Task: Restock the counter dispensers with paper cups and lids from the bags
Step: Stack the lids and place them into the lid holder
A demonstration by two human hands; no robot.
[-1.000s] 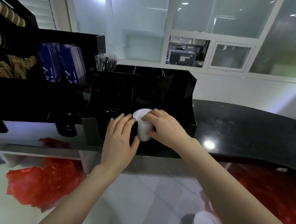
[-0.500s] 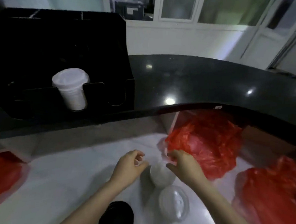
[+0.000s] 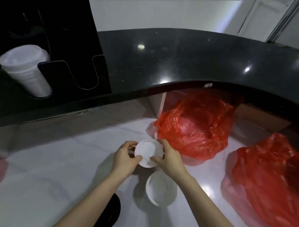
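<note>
Both hands meet low in the middle: the left hand [image 3: 124, 157] and right hand [image 3: 170, 159] each pinch one white lid stack [image 3: 148, 153] between fingers and thumb, above the white floor [image 3: 35, 167]. A second white stack [image 3: 161, 188] stands at 6 o'clock of it. Two red bags [image 3: 195, 127] lie at 3 o'clock. One lid stack in the black dispenser [image 3: 26, 69] sits on the counter [image 3: 184, 59] at 10 o'clock.

Two bare forearms, no sleeves. Left hand [image 3: 126, 160] and right hand [image 3: 170, 160] ungloved. No rings, watch or bands seen on wrists.
</note>
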